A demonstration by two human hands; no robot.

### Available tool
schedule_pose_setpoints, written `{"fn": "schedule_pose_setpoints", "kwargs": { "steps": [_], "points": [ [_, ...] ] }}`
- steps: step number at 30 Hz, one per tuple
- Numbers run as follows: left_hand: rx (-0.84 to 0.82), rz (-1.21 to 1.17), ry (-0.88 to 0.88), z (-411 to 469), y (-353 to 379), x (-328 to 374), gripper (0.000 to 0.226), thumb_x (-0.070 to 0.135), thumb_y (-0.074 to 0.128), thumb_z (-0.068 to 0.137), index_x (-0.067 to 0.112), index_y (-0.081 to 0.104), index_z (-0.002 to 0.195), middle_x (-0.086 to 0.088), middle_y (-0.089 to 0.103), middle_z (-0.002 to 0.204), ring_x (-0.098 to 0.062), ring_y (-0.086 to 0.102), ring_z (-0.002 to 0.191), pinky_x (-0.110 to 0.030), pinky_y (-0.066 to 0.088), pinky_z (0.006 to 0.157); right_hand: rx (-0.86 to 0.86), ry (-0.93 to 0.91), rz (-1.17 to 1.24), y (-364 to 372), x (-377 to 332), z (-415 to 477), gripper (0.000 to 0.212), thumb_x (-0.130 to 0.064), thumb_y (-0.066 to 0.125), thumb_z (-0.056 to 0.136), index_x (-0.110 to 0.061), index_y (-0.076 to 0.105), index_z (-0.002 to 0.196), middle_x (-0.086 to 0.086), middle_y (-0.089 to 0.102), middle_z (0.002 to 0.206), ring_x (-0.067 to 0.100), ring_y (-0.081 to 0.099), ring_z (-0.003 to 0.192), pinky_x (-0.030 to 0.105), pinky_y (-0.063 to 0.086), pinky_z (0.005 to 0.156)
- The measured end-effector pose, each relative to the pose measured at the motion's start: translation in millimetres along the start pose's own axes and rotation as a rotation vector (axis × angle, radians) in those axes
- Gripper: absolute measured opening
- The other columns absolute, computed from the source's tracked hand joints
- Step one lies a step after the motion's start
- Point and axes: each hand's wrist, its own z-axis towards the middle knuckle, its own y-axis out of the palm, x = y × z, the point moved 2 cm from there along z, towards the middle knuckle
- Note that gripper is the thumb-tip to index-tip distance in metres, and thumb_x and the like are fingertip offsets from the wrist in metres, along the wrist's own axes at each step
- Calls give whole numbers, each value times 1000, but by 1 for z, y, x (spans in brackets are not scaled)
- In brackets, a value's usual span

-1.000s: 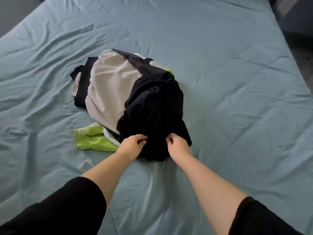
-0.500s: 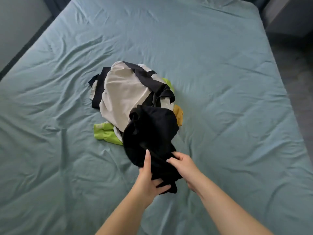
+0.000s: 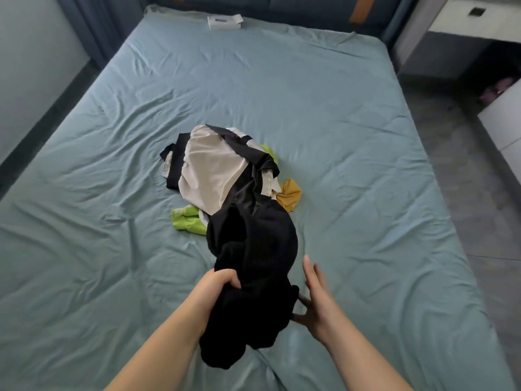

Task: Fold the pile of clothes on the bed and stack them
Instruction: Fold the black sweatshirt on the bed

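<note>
**Black garment dragged clear of the pile**

Pulled toward the near edge since a second ago, the black garment (image 3: 253, 275) now trails from the pile of clothes (image 3: 222, 176) mid-bed (image 3: 352, 136); the left hand (image 3: 217, 289) is clenched on a bunched fold; the right hand (image 3: 315, 300) has let go, fingers (image 3: 308, 270) spread beside the cloth. Risk, as I judge it: the far end looks caught under the white garment (image 3: 208, 170); more pulling could drag the heap along.

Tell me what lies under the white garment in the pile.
Under the white garment, black fabric and a lime-green piece stick out at its edges. Anything else beneath is covered.
</note>
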Motion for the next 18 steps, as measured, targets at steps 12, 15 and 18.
{"fn": "schedule_pose_setpoints", "kwargs": {
  "steps": [12,15,18],
  "points": [
    [99,99,116,-46,-48,4,19,19,68,79,12,68,96,-13,75,77,-24,72,62,-26,53,53,133,-320,-412,-11,-15,-29,27,-38,69,84,-23,68,106,-1,73,100,18,68,93,31,54,77],
    [190,82,196,-43,-61,10,31,16,71,81,11,63,110,-14,74,92,-30,71,81,-37,58,71,257,-368,-662,-32,-30,-34,28,-45,62,87,-18,70,91,0,72,90,20,66,89,35,52,81],
    [258,96,245,-43,-63,11,37,18,71,83,12,58,117,-10,68,101,-29,66,89,-41,55,78,273,-367,-622,-51,-38,-36,31,-48,61,87,-19,71,95,-1,72,91,19,67,88,34,52,79]
  ]
}}
